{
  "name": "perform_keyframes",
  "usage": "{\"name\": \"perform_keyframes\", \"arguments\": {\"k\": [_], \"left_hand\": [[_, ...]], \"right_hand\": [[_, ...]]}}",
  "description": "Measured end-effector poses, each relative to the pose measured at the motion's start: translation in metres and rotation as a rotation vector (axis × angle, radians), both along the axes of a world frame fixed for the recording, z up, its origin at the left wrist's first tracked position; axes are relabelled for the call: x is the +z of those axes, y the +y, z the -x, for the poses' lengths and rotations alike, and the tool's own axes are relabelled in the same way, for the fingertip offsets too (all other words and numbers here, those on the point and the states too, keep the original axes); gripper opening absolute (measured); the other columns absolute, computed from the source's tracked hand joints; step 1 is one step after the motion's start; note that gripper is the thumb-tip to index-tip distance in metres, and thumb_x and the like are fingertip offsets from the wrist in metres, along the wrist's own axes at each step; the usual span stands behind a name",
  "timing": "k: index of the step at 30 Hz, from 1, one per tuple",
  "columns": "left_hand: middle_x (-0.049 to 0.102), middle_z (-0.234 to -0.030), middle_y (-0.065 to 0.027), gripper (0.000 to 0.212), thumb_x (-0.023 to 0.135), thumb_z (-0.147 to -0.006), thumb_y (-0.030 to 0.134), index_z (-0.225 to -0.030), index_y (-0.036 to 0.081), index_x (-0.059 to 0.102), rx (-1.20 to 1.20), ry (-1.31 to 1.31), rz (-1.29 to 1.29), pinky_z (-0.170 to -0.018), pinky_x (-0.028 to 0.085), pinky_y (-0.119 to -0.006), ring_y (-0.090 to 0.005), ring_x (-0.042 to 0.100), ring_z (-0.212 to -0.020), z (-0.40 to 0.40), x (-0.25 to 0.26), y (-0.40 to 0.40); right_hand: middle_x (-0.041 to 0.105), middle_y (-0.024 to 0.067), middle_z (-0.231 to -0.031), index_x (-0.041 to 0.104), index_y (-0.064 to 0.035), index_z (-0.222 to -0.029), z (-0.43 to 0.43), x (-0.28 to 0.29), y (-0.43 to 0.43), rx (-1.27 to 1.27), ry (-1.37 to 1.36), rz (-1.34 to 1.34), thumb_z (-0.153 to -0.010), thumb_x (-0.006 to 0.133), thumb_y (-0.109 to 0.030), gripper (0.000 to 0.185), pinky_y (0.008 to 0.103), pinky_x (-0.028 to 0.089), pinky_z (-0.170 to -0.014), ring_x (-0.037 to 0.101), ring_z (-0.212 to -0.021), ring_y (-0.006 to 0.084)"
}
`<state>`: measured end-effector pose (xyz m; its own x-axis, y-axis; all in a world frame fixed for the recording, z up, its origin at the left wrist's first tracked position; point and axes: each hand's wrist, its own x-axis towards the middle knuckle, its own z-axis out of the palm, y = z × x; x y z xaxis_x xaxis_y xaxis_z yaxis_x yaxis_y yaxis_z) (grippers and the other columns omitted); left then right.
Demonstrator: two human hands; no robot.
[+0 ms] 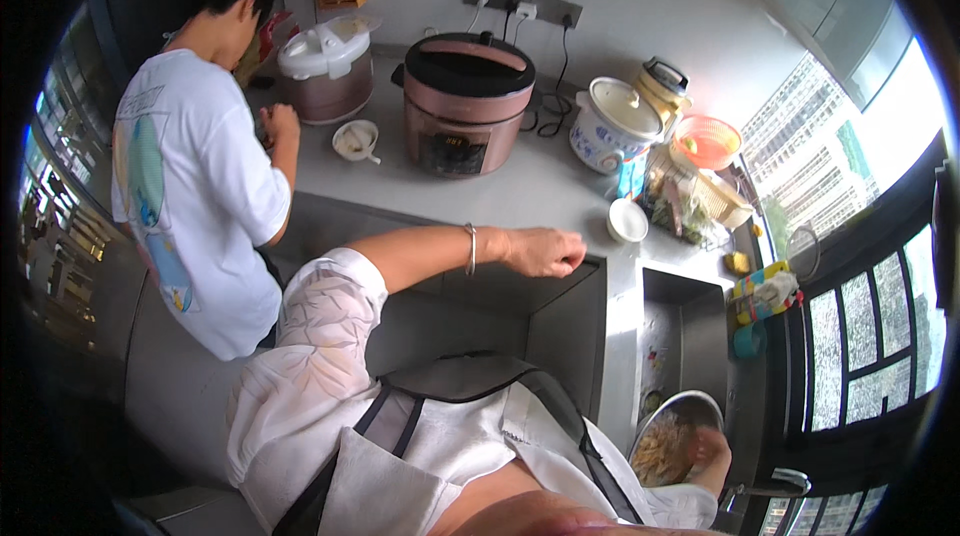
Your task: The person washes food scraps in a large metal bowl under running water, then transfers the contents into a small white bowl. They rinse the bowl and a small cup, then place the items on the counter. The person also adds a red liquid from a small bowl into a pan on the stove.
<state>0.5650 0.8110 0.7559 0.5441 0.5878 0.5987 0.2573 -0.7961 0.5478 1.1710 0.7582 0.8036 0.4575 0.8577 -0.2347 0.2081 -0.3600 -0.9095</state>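
Note:
My left hand [545,251] hangs in front of the grey counter [330,176], fingers loosely curled, with nothing visible in them. A metal bangle [470,249] circles that wrist. Nearest to this hand, on the counter, stands a small white bowl [627,221]. My right hand [709,453] is at the right side of a metal basin [705,402], its blurred fingers inside the rim. Pale brown food [660,450] lies in the basin; its exact kind is unclear. The basin sits in the near part of the steel sink [686,303].
Another person [202,183] stands at the counter on the left. Along the wall are a pressure cooker [328,82], a large pink cooker [465,119], a patterned pot [611,130] and a red basket [709,142]. A faucet [787,480] is by the window, near a yellow bottle [765,288].

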Motion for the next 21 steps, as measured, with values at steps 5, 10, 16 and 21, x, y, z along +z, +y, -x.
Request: {"name": "perform_keyframes", "arguments": {"k": [5, 10, 16, 21], "left_hand": [[0.050, -0.102, -0.0069, 0.032, 0.053, -0.083, 0.012, -0.115, 0.008, 0.049, 0.243, -0.086, -0.058, -0.074, 0.046, -0.027, -0.0138, 0.055, -0.080, 0.087, 0.129, 0.052], [0.053, -0.100, -0.0074, 0.038, 0.055, -0.086, 0.024, -0.118, 0.006, 0.046, 0.369, -0.545, -0.015, -0.075, 0.047, -0.028, -0.0151, 0.055, -0.090, 0.197, 0.246, 0.117], [0.052, -0.105, -0.0108, 0.053, 0.059, -0.083, 0.027, -0.122, 0.000, 0.036, 0.329, -1.288, -0.298, -0.079, 0.047, -0.033, -0.0207, 0.052, -0.100, 0.332, 0.349, 0.212], [0.048, -0.099, -0.0118, 0.038, 0.062, -0.079, 0.028, -0.101, 0.003, 0.044, -0.254, -1.761, -0.131, -0.074, 0.052, -0.041, -0.0277, 0.051, -0.092, 0.387, 0.414, 0.278]], "right_hand": [[0.058, 0.0101, -0.089, 0.052, -0.0104, -0.106, -0.056, 0.013, 0.123, 0.179, -0.438, 0.121, -0.085, 0.054, -0.030, 0.029, 0.0426, 0.050, -0.062, 0.059, -0.077, 0.0281], [0.049, 0.0064, -0.055, 0.057, -0.0051, -0.080, -0.039, 0.018, 0.194, 0.179, -0.329, 0.200, -0.079, 0.055, -0.014, 0.010, 0.0332, 0.044, -0.042, 0.052, -0.050, 0.0199], [0.050, 0.0072, -0.058, 0.054, 0.0017, -0.070, 0.057, 0.069, 0.223, 0.215, -0.934, -0.106, -0.072, 0.053, -0.001, 0.003, 0.0298, 0.045, -0.043, 0.053, -0.050, 0.0185], [0.055, 0.0042, -0.064, 0.054, -0.0016, -0.085, 0.203, 0.122, 0.204, 0.301, -0.721, -0.433, -0.077, 0.055, -0.004, 0.009, 0.0232, 0.043, -0.046, 0.053, -0.054, 0.0109]]}}
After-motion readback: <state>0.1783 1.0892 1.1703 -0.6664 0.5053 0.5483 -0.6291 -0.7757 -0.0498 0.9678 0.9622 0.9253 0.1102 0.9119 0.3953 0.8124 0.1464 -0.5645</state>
